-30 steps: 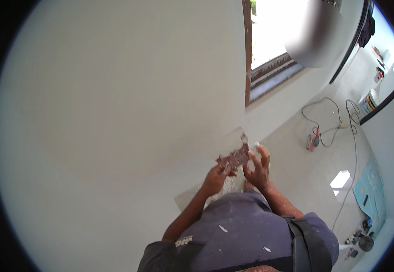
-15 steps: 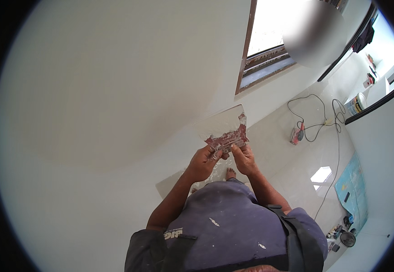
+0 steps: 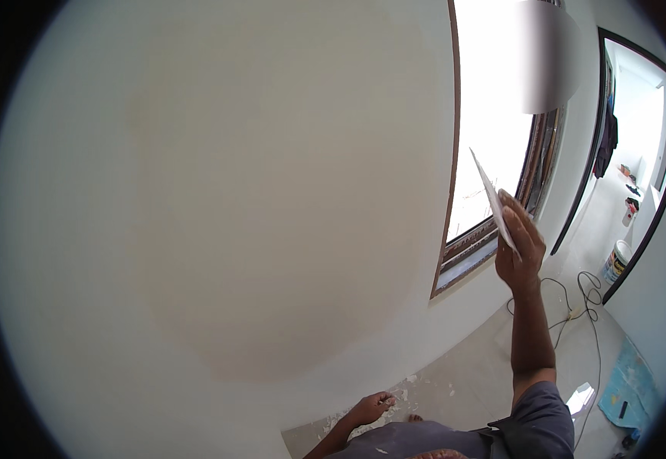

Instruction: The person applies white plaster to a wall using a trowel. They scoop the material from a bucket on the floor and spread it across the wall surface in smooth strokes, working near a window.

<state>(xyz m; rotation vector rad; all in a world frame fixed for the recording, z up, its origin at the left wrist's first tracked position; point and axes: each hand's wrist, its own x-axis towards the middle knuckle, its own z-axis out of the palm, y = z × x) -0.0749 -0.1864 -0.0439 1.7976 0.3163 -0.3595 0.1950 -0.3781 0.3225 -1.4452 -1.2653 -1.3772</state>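
High beside the window frame (image 3: 494, 245), a thin pale sheet (image 3: 492, 197) stands edge-on, pinched in the raised right hand (image 3: 520, 246), fingers closed around its lower end. Low by the wall (image 3: 218, 214), the left hand (image 3: 371, 407) hangs loosely curled, holding nothing visible, above the floor (image 3: 471, 382).
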